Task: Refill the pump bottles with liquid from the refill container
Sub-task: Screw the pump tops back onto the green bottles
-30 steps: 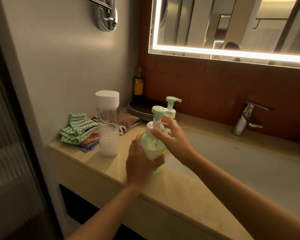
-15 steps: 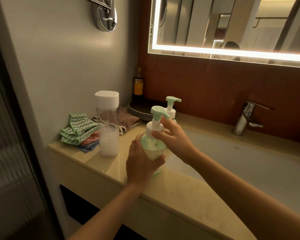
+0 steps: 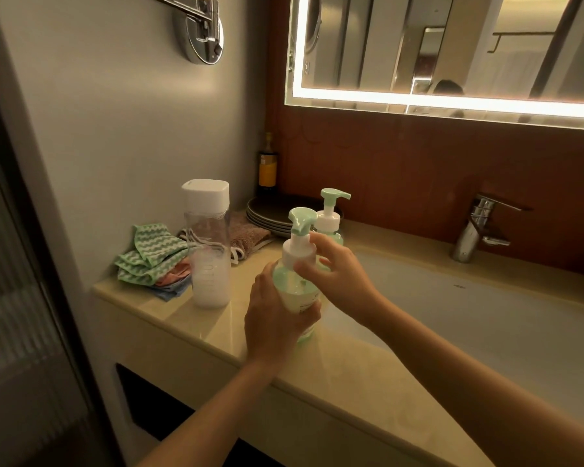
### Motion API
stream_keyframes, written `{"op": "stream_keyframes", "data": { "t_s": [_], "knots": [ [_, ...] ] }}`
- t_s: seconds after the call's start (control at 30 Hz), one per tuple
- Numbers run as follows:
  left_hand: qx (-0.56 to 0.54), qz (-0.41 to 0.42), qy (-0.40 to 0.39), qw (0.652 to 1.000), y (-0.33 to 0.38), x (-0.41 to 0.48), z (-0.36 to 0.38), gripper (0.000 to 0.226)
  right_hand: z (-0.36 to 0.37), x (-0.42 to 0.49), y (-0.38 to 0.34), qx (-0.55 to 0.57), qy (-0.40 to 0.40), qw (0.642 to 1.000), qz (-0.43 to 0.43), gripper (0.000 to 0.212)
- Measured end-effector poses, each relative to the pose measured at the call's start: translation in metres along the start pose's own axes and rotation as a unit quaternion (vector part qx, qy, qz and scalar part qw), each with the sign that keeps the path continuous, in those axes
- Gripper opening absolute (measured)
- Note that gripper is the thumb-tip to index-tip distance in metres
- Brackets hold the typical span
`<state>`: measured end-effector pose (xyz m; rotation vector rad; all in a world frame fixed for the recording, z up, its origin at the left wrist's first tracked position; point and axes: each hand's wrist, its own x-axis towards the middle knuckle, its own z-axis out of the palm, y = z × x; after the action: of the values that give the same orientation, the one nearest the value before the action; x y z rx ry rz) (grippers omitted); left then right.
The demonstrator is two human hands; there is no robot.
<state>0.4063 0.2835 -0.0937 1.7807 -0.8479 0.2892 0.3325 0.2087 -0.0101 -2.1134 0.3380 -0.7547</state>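
On the surface (image 3: 189,318), a white-capped refill container (image 3: 209,264), partly filled with white liquid, is stood near the left edge. Nearer the front edge a green pump bottle (image 3: 295,284) is held upright, its body clamped in the grip of the left hand (image 3: 273,318), its white collar pinched by the right hand (image 3: 341,278).

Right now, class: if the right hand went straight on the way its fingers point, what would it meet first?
The white collar of the near pump bottle. The right hand points leftward, and its fingers seem to touch the collar, though depth is hard to judge. The left hand holds the bottle's body.
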Motion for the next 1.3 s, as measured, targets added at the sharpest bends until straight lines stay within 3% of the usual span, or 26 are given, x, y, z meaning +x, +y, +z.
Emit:
{"op": "stream_keyframes", "data": {
  "t_s": [0.13,0.23,0.3,0.4,0.47,0.6,0.67,0.73,0.83,0.9,1.0,1.1,1.23,1.3],
  "knots": [
    [0.004,-0.003,0.001,1.000,-0.0006,-0.0006,-0.0001,0.091,0.0002,-0.0004,0.0008,-0.061,0.102,0.993,-0.008,0.034],
    [0.000,-0.004,0.001,1.000,-0.0009,-0.0007,0.0006,0.091,-0.0009,-0.0007,0.0012,-0.100,0.135,0.986,-0.014,0.038],
    [-0.003,-0.006,0.003,1.000,-0.0001,-0.0001,0.0008,0.091,-0.0038,0.0009,0.0000,-0.072,0.111,0.991,-0.004,0.041],
    [-0.005,-0.003,0.012,1.000,0.0003,-0.0001,0.0009,0.090,-0.0084,0.0022,-0.0037,0.017,0.007,0.999,0.041,0.051],
    [-0.001,0.001,0.009,1.000,-0.0006,-0.0005,0.0010,0.090,-0.0083,0.0007,-0.0039,0.042,-0.031,0.998,0.037,0.045],
    [-0.005,-0.005,0.000,1.000,-0.0014,-0.0004,0.0003,0.092,-0.0056,-0.0008,0.0006,-0.064,0.097,0.993,-0.012,0.027],
    [-0.008,-0.009,0.001,1.000,-0.0012,-0.0003,0.0002,0.092,-0.0055,-0.0015,0.0014,-0.078,0.135,0.988,-0.011,0.028],
    [-0.007,-0.006,0.003,1.000,-0.0012,-0.0004,0.0006,0.092,-0.0055,-0.0004,0.0029,-0.060,0.121,0.991,-0.004,0.035],
    [0.000,0.001,0.006,1.000,-0.0009,-0.0002,0.0004,0.093,-0.0057,0.0015,0.0015,0.018,0.014,0.999,0.030,0.056],
    [0.005,0.004,0.007,1.000,-0.0009,0.0001,0.0003,0.092,-0.0042,0.0016,0.0025,0.037,-0.027,0.999,0.024,0.049],
    [0.006,-0.002,0.005,1.000,-0.0010,0.0002,0.0003,0.092,-0.0011,0.0021,0.0044,-0.018,0.058,0.998,-0.016,0.030],
    [0.006,-0.005,0.002,1.000,-0.0011,-0.0001,0.0004,0.092,-0.0006,0.0011,0.0046,-0.078,0.126,0.989,-0.017,0.038],
    [0.000,-0.004,0.002,1.000,-0.0003,0.0000,0.0000,0.093,-0.0019,-0.0011,0.0022,-0.033,0.070,0.997,-0.006,0.061],
    [0.000,-0.001,0.003,1.000,-0.0006,0.0000,0.0002,0.093,-0.0011,-0.0019,0.0017,-0.039,0.010,0.999,-0.021,0.054]
  ]
}}
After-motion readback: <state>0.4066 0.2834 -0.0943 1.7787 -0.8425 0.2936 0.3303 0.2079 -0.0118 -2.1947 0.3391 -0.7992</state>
